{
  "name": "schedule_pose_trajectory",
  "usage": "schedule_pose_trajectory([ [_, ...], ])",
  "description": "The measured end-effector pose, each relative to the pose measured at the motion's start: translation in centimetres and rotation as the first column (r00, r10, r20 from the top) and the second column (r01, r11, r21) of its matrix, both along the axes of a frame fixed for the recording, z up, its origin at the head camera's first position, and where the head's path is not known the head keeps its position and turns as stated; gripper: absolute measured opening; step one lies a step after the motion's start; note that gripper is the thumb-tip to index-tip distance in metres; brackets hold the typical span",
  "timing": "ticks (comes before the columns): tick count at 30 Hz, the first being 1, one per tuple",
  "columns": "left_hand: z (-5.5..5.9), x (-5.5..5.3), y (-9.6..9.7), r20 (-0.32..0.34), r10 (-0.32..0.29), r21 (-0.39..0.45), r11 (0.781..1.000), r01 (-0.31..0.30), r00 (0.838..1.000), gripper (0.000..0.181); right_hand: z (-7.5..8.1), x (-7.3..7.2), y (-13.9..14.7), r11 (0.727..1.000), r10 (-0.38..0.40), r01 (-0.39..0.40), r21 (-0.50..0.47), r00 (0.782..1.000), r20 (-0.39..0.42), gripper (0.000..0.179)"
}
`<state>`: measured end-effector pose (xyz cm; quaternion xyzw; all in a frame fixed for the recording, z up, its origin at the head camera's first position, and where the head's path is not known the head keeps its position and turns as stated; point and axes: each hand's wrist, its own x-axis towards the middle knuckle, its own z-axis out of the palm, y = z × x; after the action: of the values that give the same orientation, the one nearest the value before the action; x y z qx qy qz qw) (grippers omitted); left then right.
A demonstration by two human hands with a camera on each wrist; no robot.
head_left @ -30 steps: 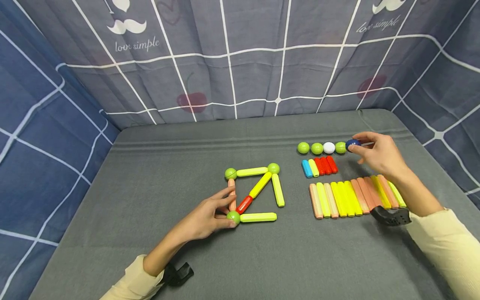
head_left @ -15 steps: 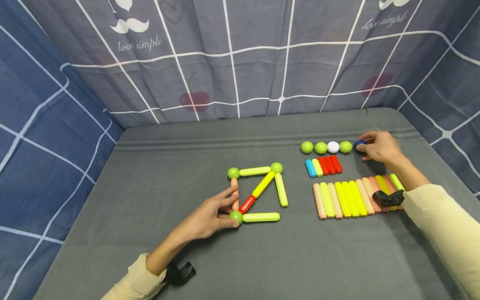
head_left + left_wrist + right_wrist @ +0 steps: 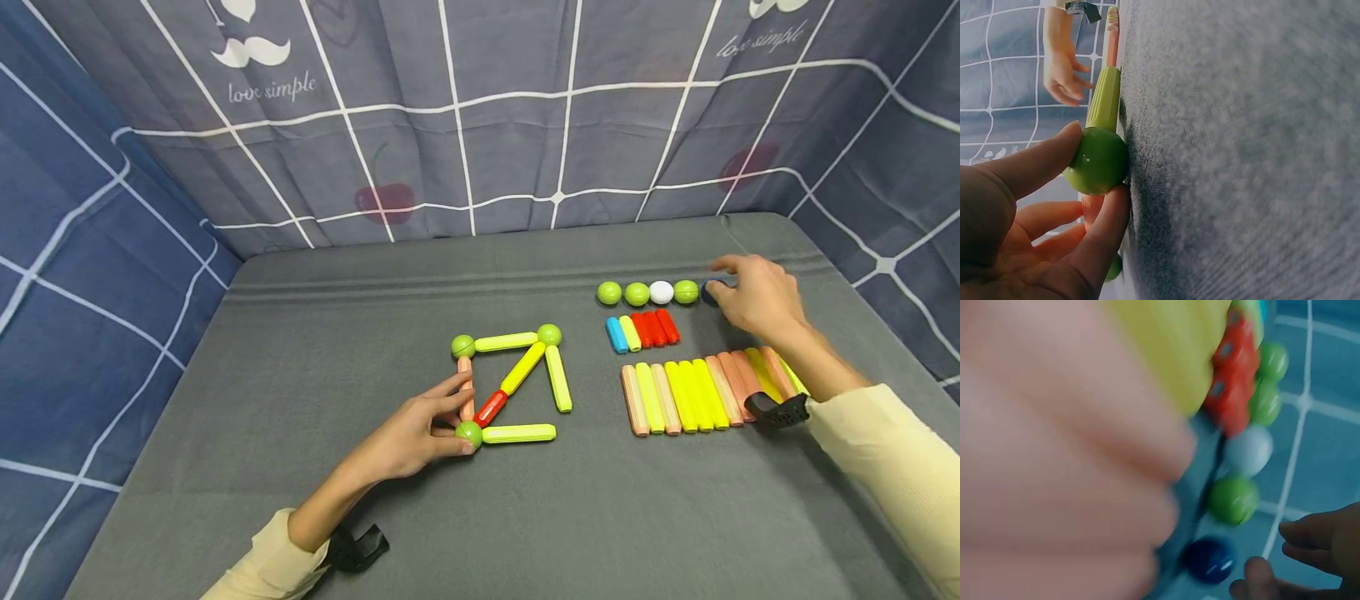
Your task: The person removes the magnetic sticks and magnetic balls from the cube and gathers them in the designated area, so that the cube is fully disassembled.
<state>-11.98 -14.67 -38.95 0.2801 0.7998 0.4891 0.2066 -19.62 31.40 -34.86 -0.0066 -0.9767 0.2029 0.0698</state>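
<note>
My left hand [image 3: 415,433] pinches a green ball [image 3: 1097,161] at the near left corner of a flat frame of balls and rods. From that ball run a lime rod [image 3: 519,433], a red rod [image 3: 491,409] joined to a yellow rod [image 3: 522,369], and a peach rod [image 3: 466,392] partly behind the fingers. Over at the right, my right hand [image 3: 763,302] hovers by a dark blue ball [image 3: 1209,559]; its fingers are parted and a gap shows between them and the ball. In the head view that ball is mostly hidden by the hand.
The dark blue ball ends a row with a white ball [image 3: 661,292] and several green balls [image 3: 637,294]. Nearer lie short rods [image 3: 647,330] in blue, lime and red, then a long row of rods [image 3: 697,396] under the right wrist. A checked curtain [image 3: 510,150] stands behind the table.
The right hand has let go of the dark blue ball, which has come slightly to the right, apart from the green ball beside it. My left hand keeps its hold.
</note>
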Motion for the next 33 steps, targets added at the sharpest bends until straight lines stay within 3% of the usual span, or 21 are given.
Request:
schedule_pose_trajectory([
  [4,0.0,-0.1,-0.2,0.009,0.001,0.001,1.0,-0.001,1.0,0.067,0.9,1.6,-3.5,0.991,0.079,-0.084,-0.107,0.996,-0.052,0.031],
  [7,0.0,-0.1,-0.2,0.006,0.002,-0.003,1.0,-0.002,1.0,0.067,1.1,2.9,-6.7,0.944,0.196,-0.19,-0.269,0.981,-0.002,0.03],
  [11,0.0,-0.1,-0.2,0.0,0.006,-0.014,1.0,-0.006,1.0,0.068,0.3,4.3,-10.9,0.848,0.367,-0.293,-0.442,0.926,0.091,0.031],
  [13,0.0,-0.2,-0.2,-0.007,0.007,-0.021,1.0,-0.007,1.0,0.068,-0.5,4.7,-12.6,0.817,0.428,-0.321,-0.479,0.895,0.129,0.033],
  [15,0.0,-0.2,-0.1,-0.009,0.007,-0.026,1.0,-0.007,1.0,0.069,-1.3,4.9,-14.0,0.804,0.467,-0.341,-0.487,0.869,0.161,0.037],
  [18,0.0,-0.1,-0.1,-0.007,0.005,-0.022,1.0,-0.005,1.0,0.069,-2.1,4.9,-15.7,0.829,0.463,-0.337,-0.446,0.862,0.208,0.048],
  [23,-0.1,-0.1,-0.2,0.003,0.002,-0.008,1.0,-0.002,1.0,0.068,-2.7,4.4,-17.0,0.883,0.39,-0.287,-0.372,0.889,0.239,0.054],
  [29,-0.1,-0.1,-0.1,0.001,-0.002,-0.011,1.0,0.002,1.0,0.068,-2.7,4.3,-17.2,0.889,0.382,-0.277,-0.365,0.888,0.258,0.052],
  [33,-0.1,-0.1,-0.1,-0.004,-0.004,-0.016,1.0,0.004,1.0,0.069,-2.6,4.3,-17.1,0.874,0.404,-0.274,-0.4,0.868,0.288,0.054],
])
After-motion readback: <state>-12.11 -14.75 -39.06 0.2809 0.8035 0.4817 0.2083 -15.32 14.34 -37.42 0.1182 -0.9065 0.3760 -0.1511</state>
